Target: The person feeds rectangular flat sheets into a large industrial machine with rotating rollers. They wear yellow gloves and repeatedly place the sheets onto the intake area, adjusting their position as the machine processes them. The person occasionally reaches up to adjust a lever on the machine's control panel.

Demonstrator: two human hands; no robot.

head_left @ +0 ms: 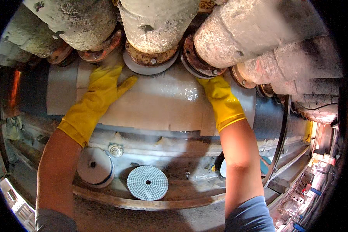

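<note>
Both hands wear yellow rubber gloves. My left hand [107, 83] reaches up to a rusty round flange [102, 50] and lies over a wide beige stone slab [147, 104]. Its thumb stands out to the side, while its fingertips blur against the flange. My right hand [218, 92] is at the underside of another rusty flange [201, 63], near a pale disc [191, 69] under it; its fingertips are hidden there. Between the hands, a flange [150, 58] with a thick pale disc [149, 69] sits just over the slab. Wet, shiny patches show on the stone.
Heavy, crusted cylinders [158, 23] hang in a row overhead. On the near ledge lie a gridded polishing pad [147, 183], a stack of round discs [94, 166] and a teal disc [265, 165] partly behind my right arm. A metal rail [154, 203] runs along the ledge's front.
</note>
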